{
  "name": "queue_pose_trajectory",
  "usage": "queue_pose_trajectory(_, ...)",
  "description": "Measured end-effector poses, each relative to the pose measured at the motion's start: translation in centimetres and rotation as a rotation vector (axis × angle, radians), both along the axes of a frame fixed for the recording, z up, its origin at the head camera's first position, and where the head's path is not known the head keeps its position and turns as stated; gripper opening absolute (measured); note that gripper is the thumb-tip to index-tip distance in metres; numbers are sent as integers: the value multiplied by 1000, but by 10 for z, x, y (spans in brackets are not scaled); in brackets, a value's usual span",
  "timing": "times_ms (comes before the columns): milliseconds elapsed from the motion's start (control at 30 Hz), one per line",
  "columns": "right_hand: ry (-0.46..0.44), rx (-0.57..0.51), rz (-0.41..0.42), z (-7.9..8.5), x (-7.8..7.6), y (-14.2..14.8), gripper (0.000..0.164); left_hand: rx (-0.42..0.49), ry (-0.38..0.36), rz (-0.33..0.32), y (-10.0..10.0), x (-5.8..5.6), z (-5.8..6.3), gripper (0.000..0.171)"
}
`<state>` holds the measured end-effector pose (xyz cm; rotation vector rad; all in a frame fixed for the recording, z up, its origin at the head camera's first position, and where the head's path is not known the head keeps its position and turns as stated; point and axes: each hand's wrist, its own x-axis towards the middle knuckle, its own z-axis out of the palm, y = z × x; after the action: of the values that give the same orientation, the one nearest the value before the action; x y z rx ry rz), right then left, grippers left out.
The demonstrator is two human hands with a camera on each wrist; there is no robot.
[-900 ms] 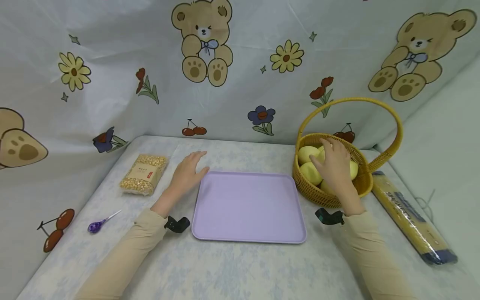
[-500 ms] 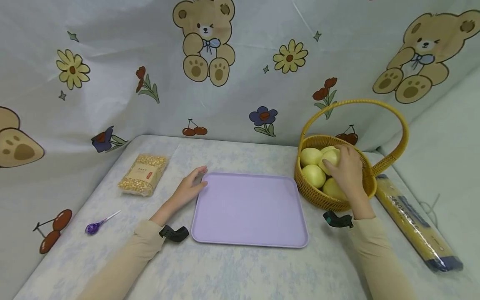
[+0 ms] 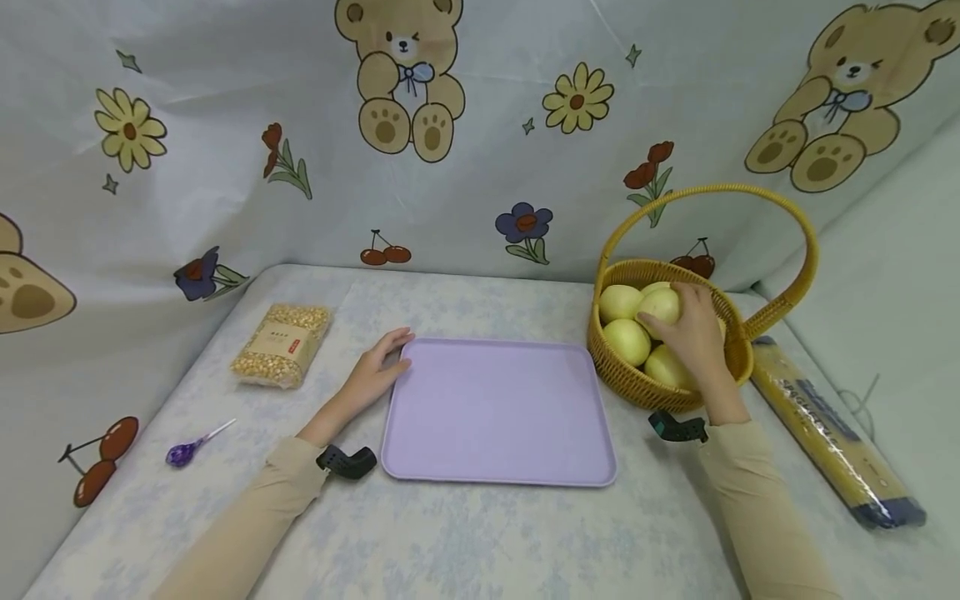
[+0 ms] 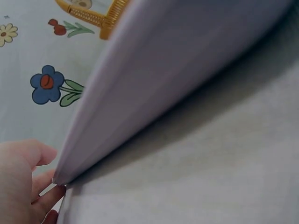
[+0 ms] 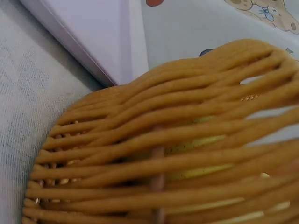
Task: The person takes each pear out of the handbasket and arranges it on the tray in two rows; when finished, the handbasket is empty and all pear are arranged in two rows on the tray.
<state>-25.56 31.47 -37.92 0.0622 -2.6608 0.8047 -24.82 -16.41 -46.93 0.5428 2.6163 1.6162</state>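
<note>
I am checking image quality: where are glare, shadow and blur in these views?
Head view: glare streaks on the spaghetti pack, soft shadow beside the right sleeve; left wrist view: dark shadow under the tray, whose nearest part looks out of focus; right wrist view: the basket looks slightly soft.

Head view, right of frame: right hand [image 3: 696,335] hid part of the fruit [image 3: 660,307] it gripped and some of the others in the basket [image 3: 630,383]. Small print on the corn packet [image 3: 282,340], left of frame, was illegible. Both sleeves [image 3: 232,521] ran off the bottom edge. Left wrist view: left hand [image 4: 18,182] was cropped at lower left; tray [image 4: 117,98] was blurred, cut off at top. Right wrist view: the weave mostly masked the fruit; basket was cropped right and below.
</note>
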Motion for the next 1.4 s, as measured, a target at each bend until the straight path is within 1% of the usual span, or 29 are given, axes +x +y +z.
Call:
queue_pose_trajectory(100, -18, -35, 26, 2, -4, 0, 78, -4, 2, 6, -1, -2, -1, 55)
queue_pose_trajectory(233, -21, -82, 55, 3, -9, 0, 79, 7, 6, 5, -3, -1, 0, 55)
queue_pose_trajectory(367, 3, -118, 43, 4, -14, -2, 77, 22, -9, 6, 0, 11, 19, 54)
queue_pose_trajectory(467, 26, -154, 21, 6, -15, -5, 74, 22, -23, 4, 3, 20, 34, 53)
queue_pose_trajectory(600, 60, -203, 11, 12, -12, -8, 70, 11, -17, 2, 2, 21, 35, 53)
queue_pose_trajectory(700, 87, -228, 19, 17, -9, -13, 67, 2, -10, 3, 2, 20, 35, 53)
queue_pose_trajectory(800, 117, -236, 20, 24, -5, -22, 66, -3, 1, 3, 1, 18, 34, 53)
queue_pose_trajectory(900, 142, -240, 24, 33, 3, -35, 66, -2, 0, -1, 1, 18, 34, 53)
queue_pose_trajectory(1033, 159, -260, 71, 39, 16, -58, 65, -2, -9, -14, 2, 17, 33, 53)
queue_pose_trajectory(1100, 147, -274, 110, 39, 21, -71, 64, -3, -4, -23, 3, 17, 33, 52)
queue_pose_trajectory(1167, 125, -264, 148, 40, 24, -86, 63, -6, 1, -28, 4, 16, 33, 52)
queue_pose_trajectory(1333, 55, -287, 309, 36, 19, -135, 65, -23, 1, -22, 5, 16, 35, 53)
queue_pose_trajectory(1400, 10, -307, 368, 33, 16, -157, 66, -24, -3, -21, 5, 16, 35, 54)
